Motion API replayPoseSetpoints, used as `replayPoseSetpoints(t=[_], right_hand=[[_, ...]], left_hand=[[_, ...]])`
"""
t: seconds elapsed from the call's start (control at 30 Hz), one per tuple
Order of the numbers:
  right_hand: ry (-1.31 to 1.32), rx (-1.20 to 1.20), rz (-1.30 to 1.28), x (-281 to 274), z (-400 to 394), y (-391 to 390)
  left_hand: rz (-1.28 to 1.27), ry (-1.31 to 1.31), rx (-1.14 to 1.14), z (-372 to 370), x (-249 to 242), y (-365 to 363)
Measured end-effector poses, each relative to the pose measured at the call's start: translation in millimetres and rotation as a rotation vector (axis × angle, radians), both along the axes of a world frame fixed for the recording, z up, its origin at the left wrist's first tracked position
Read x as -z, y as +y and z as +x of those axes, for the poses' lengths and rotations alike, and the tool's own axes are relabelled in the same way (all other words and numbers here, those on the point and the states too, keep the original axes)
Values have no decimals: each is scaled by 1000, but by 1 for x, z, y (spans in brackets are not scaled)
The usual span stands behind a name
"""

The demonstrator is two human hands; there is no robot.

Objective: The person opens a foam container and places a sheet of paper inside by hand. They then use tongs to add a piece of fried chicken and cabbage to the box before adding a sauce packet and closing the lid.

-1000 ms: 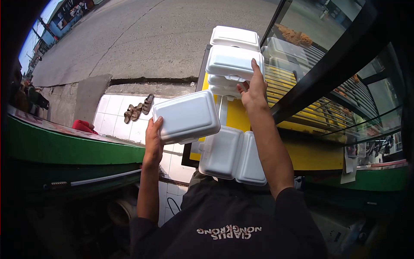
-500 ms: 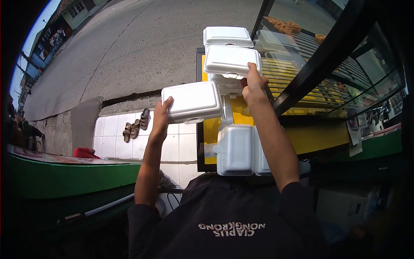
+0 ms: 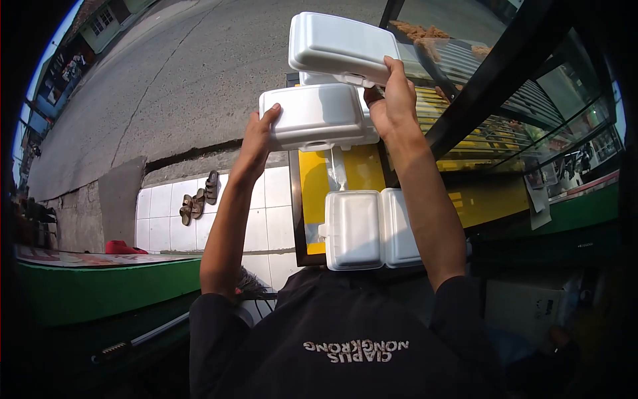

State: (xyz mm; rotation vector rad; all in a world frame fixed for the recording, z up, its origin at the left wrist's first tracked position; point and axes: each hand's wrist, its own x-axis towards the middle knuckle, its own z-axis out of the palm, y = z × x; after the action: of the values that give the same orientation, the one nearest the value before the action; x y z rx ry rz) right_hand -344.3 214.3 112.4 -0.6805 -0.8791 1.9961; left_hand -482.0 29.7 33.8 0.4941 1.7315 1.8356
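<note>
Near edge of the table (image 3: pixel 362 171): an open box (image 3: pixel 354 229). Toward the far edge, my left hand (image 3: pixel 256 136) grips a closed box (image 3: pixel 319 110); beyond it, my right hand (image 3: pixel 397 106) grips a second closed box (image 3: pixel 342 43). Step, I judge: handling both; setting down would need level hands.

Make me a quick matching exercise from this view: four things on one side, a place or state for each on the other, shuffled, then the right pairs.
Column one
1. left hand
2. right hand
3. sandals
4. dark shirt

Column two
A. on the white tiles
B. gripping the higher foam box in the picture
C. marked with pale lettering
D. gripping the lower foam box in the picture

Right pairs: 1-D, 2-B, 3-A, 4-C
</note>
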Motion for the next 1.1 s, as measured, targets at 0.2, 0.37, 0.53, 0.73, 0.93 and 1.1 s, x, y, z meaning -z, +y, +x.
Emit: replayPoseSetpoints(t=[0.2, 0.37, 0.53, 0.73, 0.93, 1.1], right_hand=[[-84, 99, 68, 15, -9, 9], [-253, 237, 123, 34, -18, 10], [-207, 192, 108, 37, -18, 14], [-379, 320, 31, 28, -25, 13], [-266, 119, 1, 26, -6, 7], [-390, 180, -64, 14, 9, -11]], left_hand=[[-13, 29, -16, -4, 3, 79], [217, 356, 127, -18, 32, 101], [110, 340, 21, -11, 24, 102], [109, 302, -116, 8, 5, 96], [12, 407, -172, -13, 45, 111], [-9, 198, -132, -22, 40, 101]])
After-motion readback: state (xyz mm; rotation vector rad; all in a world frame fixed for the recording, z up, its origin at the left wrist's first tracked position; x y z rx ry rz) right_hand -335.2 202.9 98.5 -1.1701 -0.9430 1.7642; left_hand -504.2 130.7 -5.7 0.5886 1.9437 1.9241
